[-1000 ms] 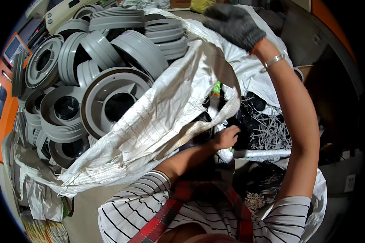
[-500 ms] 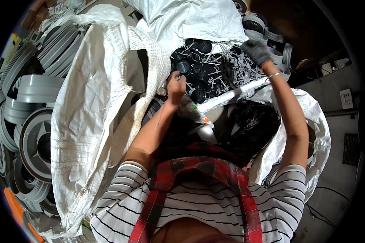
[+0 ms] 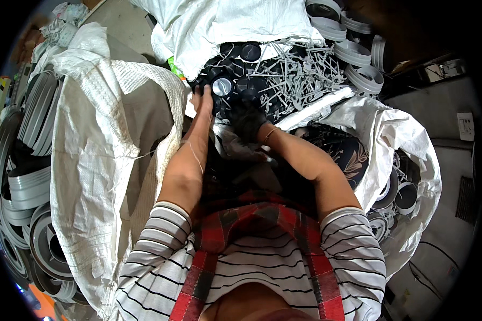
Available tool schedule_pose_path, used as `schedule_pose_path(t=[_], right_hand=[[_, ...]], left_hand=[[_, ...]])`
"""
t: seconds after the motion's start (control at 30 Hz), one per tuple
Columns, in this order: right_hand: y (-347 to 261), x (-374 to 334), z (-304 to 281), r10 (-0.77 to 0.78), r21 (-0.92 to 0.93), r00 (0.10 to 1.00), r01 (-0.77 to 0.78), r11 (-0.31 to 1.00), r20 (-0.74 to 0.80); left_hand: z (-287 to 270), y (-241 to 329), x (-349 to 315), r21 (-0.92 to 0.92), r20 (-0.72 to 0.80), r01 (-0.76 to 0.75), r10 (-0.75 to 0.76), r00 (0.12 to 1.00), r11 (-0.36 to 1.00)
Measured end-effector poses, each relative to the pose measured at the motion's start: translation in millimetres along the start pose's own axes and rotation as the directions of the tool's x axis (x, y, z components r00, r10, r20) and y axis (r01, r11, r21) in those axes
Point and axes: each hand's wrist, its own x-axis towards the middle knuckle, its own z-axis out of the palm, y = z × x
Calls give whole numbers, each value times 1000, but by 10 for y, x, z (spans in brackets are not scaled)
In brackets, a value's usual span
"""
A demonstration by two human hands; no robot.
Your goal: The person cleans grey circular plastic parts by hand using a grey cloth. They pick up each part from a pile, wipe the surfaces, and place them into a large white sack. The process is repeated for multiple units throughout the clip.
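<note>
A heap of black round plastic parts (image 3: 250,52) lies ahead of me in a white woven sack (image 3: 241,21), one part showing a shiny silvery face (image 3: 221,86). Against the heap's left edge rests my bare left hand (image 3: 202,100), its fingers stretched out and apart. My right hand (image 3: 248,122), in a dark glove, reaches into the near side of the heap. Its fingers blend into the black parts, so any grip is hidden. Thin grey plastic sticks (image 3: 305,72) are piled to the right of the black parts.
At my left stands a large white woven sack (image 3: 91,176), beside stacked grey plastic rings (image 3: 29,184). More grey rings (image 3: 353,53) lie at the far right. Another white sack (image 3: 412,144) at my right holds round parts. A wall socket (image 3: 465,127) is beyond it.
My right hand has come from the heap's far right to its near middle. My left hand has shifted left, and its curled fingers have straightened. The view has shifted too.
</note>
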Motion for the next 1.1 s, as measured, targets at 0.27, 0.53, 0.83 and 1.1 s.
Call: schedule_pose_path(t=[0.27, 0.53, 0.83, 1.1], right_hand=[[723, -332, 418, -169, -59, 835, 162, 985, -524], [1070, -561, 12, -190, -153, 973, 169, 974, -134], [1365, -702, -590, 207, -212, 973, -183, 960, 99], [2270, -867, -432, 593, -52, 756, -628, 776, -278]], left_hand=[[313, 654, -560, 61, 35, -24, 22, 999, 998], [554, 720, -662, 30, -85, -382, 383, 920, 924], [823, 1585, -648, -273, 216, -473, 532, 819, 838], [68, 1980, -30, 82, -186, -287, 297, 936, 954]])
